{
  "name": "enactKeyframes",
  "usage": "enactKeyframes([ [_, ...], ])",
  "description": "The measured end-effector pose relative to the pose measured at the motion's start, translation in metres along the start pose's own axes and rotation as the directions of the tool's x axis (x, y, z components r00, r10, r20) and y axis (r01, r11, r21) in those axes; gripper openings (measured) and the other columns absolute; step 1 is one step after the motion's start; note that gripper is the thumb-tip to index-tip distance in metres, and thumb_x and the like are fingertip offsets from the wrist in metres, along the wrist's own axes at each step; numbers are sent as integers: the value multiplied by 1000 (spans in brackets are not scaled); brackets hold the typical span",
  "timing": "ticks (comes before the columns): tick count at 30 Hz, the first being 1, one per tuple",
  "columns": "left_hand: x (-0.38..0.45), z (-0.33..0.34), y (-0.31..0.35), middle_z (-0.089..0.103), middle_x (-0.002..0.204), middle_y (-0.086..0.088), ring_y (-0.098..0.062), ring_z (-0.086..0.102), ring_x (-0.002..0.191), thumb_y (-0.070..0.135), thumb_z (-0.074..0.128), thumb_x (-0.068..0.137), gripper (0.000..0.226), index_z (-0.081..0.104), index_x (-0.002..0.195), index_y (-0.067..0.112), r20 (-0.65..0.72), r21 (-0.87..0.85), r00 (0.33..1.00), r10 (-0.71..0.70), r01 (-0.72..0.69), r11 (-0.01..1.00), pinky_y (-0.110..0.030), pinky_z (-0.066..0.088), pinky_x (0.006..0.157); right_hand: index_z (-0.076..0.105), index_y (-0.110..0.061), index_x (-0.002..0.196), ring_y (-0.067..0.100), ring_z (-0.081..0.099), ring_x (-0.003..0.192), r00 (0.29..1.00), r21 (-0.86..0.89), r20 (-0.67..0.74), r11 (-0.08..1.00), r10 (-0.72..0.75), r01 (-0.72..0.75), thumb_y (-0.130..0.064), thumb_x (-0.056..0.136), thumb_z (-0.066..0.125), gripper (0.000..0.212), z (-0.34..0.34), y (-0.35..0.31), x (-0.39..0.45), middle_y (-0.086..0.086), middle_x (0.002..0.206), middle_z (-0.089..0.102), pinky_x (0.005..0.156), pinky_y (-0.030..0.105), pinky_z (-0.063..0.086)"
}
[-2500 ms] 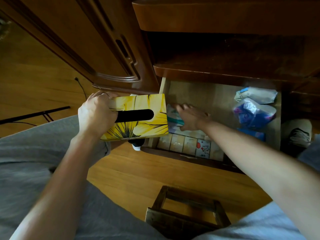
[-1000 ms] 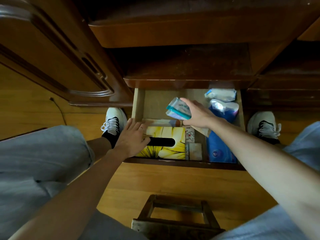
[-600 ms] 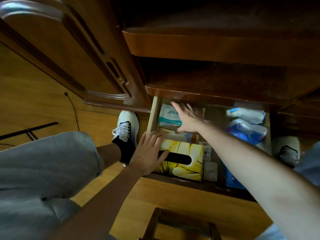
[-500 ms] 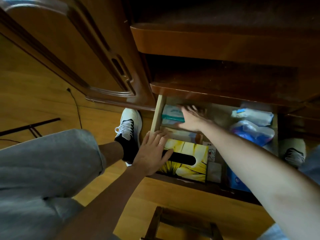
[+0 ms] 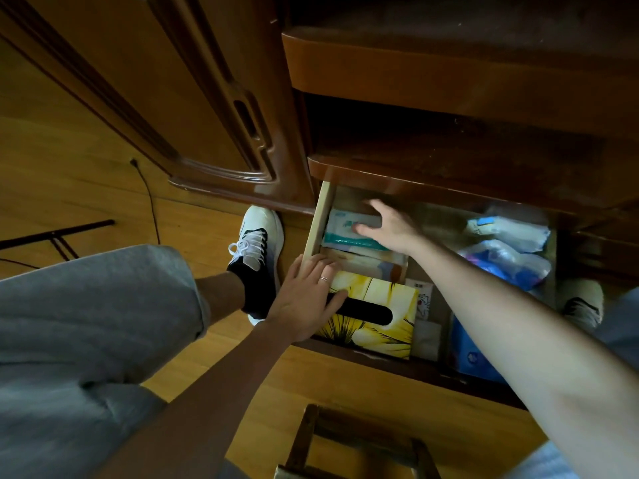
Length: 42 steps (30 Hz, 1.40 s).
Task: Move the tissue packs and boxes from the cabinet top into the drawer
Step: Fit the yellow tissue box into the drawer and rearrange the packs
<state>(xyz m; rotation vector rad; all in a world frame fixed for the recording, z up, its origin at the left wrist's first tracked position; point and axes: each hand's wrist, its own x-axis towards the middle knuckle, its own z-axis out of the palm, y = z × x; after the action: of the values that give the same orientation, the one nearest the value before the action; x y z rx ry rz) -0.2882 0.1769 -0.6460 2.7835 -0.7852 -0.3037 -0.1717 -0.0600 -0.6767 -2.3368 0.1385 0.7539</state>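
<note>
The open wooden drawer [image 5: 316, 226] sits below the cabinet top. A yellow tissue box [image 5: 383, 318] with a black slot lies flat at its front left. My left hand [image 5: 306, 304] rests flat on the box's left end, fingers apart. Behind it lies a pale tissue pack [image 5: 366, 262], and further back a white and teal tissue pack [image 5: 345, 233]. My right hand [image 5: 389, 226] lies on that teal pack with fingers spread. Clear and blue tissue packs [image 5: 508, 261] fill the drawer's right side, and a blue pack [image 5: 470, 354] lies at the front right.
The cabinet's shelf edge [image 5: 415, 183] overhangs the drawer's back. A wooden stool [image 5: 356, 447] stands on the floor just in front of the drawer. My shoes [image 5: 257, 243] flank the drawer. A black cable [image 5: 147, 198] runs along the floor at left.
The yellow box went from my left hand into the drawer's front left. My right hand carried the teal pack to the back left and now rests spread on it.
</note>
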Motion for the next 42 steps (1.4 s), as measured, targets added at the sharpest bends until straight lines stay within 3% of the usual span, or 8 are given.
enactKeyframes([
  [12,24,-94,39,58,132,0,-26,56,119,39,47,98,39,56,132,22,-170,-66,985,-10,-1,998,-44,37,108,56,-26,140,22,58,121,999,-198,-35,980,-26,18,-29,99,62,42,-85,2,-147,2,140,60,101,42,48],
  [16,25,-143,64,67,119,6,-21,67,101,40,47,100,28,59,124,32,-69,-133,997,-26,16,991,-28,44,71,52,-30,144,23,56,129,978,-399,-207,910,34,-116,-36,93,70,54,-115,16,-201,-2,146,56,100,36,48],
  [24,41,-173,99,68,97,17,-14,66,93,40,46,98,23,66,109,39,-48,-86,999,22,-26,996,-28,43,68,25,-23,156,28,35,144,949,-479,-265,830,173,-285,-42,86,76,89,-112,69,-212,6,161,30,107,46,43],
  [29,56,-136,105,71,109,9,-19,67,95,45,40,97,27,61,115,42,129,-66,992,-3,11,998,-32,52,72,8,-14,159,31,22,149,925,-533,-318,768,207,-355,-49,80,79,111,-92,89,-174,11,161,28,117,45,30],
  [35,54,-95,88,70,114,7,-20,68,102,45,49,97,27,64,117,37,198,-7,976,-93,97,995,-31,53,78,50,-18,137,27,47,129,881,-673,-474,646,-2,-361,-57,86,66,66,-65,114,-149,6,136,60,107,43,37],
  [37,52,-90,81,71,113,6,-19,68,100,43,50,98,25,64,116,34,197,-2,976,-96,98,995,-31,54,76,59,-14,127,29,50,125,844,-527,-536,777,11,-345,-54,88,67,56,-71,115,-144,8,125,65,102,42,40],
  [39,51,-90,79,71,113,7,-18,68,99,39,51,98,24,64,117,33,194,-16,976,-103,108,994,-32,55,76,64,-10,108,29,65,105,822,-100,-547,962,161,-255,-53,90,68,47,-76,108,-143,9,105,69,87,38,53],
  [42,52,-88,80,70,112,9,-16,68,99,37,51,98,24,64,118,34,166,-39,979,-122,130,991,-31,54,74,59,-17,98,22,73,81,840,425,-404,888,362,-178,-52,86,74,40,-73,103,-143,1,92,70,56,28,58],
])
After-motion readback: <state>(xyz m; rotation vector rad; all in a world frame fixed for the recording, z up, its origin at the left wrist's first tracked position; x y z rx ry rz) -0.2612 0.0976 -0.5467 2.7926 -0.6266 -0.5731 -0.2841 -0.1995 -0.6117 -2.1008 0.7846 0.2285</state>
